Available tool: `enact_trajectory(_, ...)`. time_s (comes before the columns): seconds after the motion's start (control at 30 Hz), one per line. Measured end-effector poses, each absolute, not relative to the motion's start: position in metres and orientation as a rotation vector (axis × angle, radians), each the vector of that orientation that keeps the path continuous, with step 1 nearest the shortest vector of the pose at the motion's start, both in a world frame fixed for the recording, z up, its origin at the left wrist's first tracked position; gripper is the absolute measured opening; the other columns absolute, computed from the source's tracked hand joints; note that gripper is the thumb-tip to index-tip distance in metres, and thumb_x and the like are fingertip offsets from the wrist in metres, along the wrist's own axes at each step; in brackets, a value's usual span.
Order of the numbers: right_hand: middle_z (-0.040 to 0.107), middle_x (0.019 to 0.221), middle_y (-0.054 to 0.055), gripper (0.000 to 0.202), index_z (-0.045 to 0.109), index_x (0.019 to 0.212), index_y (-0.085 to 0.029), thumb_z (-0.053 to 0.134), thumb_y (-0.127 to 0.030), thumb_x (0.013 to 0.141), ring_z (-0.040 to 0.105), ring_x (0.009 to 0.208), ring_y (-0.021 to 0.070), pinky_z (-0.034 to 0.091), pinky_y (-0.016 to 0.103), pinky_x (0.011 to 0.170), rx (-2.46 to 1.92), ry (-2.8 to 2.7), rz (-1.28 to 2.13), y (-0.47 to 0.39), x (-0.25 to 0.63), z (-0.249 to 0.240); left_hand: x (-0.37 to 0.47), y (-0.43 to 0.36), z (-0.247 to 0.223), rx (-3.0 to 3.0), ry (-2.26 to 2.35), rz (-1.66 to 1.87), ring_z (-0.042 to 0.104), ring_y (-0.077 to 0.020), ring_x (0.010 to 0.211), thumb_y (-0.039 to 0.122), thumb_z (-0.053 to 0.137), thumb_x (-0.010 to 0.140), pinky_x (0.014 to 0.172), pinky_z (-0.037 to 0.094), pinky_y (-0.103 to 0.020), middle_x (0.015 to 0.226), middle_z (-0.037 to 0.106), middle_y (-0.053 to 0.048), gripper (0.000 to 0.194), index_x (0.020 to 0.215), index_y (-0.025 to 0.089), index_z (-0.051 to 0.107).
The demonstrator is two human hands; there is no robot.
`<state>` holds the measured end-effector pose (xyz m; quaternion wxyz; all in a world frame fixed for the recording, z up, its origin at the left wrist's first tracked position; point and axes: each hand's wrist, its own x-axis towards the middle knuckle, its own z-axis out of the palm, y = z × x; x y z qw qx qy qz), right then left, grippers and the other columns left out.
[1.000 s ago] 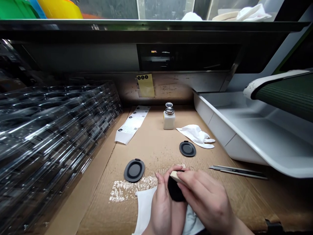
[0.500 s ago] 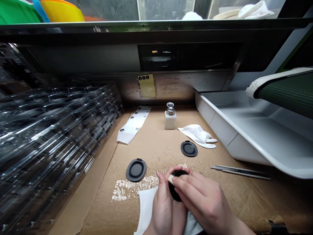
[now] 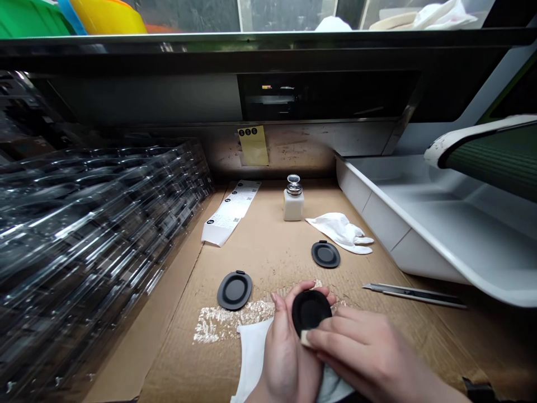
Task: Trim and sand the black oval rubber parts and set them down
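Observation:
My left hand [image 3: 287,352] is closed around a round black lid [image 3: 311,310], its dark face turned up toward me. Pinched in the fingers of my right hand [image 3: 364,347] is a small cream-coloured block [image 3: 306,338], possibly an eraser or sponge piece, touching the lid's lower edge. Two similar dark discs with small tabs lie on the cardboard: one disc [image 3: 234,290] to the left, the other disc [image 3: 325,254] farther back on the right. A white cloth [image 3: 254,347] lies partly under my hands.
Clear plastic trays [image 3: 104,224] are stacked at left. A white pump bottle [image 3: 293,205], a label strip [image 3: 230,210] and a white glove [image 3: 339,231] lie toward the back. At right are a box cutter [image 3: 415,294] and a large white bin [image 3: 403,246] below a green conveyor belt [image 3: 499,154].
My right hand has moved the cream block from the lid's upper left down to its lower edge. More of the lid's face now shows. The things on the cardboard stay put.

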<state>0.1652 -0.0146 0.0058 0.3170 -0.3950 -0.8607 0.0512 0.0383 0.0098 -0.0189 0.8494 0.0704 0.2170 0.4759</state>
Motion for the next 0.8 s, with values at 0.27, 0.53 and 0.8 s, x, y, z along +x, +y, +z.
enact_trajectory(0.27,0.065,0.09,0.002,0.022,0.055,0.103,-0.018,0.054,-0.015,0.081,0.06,0.084,0.01,0.047,0.018,0.076,-1.299,-1.868,-0.052,-0.016,0.164,-0.004,0.039,0.008,-0.015,0.144,0.383,1.007,0.052,-0.0245,0.106,0.048,0.029,0.087,0.096,0.033,-0.04,0.105,0.06,-0.011,0.047,0.101,0.015,0.06)
enact_trajectory(0.53,0.064,0.079,0.004,0.02,0.057,0.1,-0.013,0.05,-0.01,0.081,0.06,0.072,0.0127,0.05,0.024,0.068,-1.214,-1.882,-0.077,-0.02,0.136,-0.017,0.037,0.006,-0.016,0.211,0.471,1.04,0.052,-0.0234,0.105,0.049,0.031,0.086,0.101,0.03,-0.038,0.102,0.061,-0.011,0.047,0.095,0.014,0.061)
enact_trajectory(0.8,0.063,0.081,0.004,0.022,0.056,0.102,-0.014,0.05,-0.01,0.081,0.059,0.075,0.0134,0.048,0.025,0.071,-1.229,-1.885,-0.067,-0.019,0.138,-0.013,0.037,0.005,-0.014,0.228,0.453,1.043,0.051,-0.0236,0.106,0.048,0.031,0.086,0.102,0.028,-0.039,0.102,0.06,-0.01,0.046,0.095,0.015,0.061)
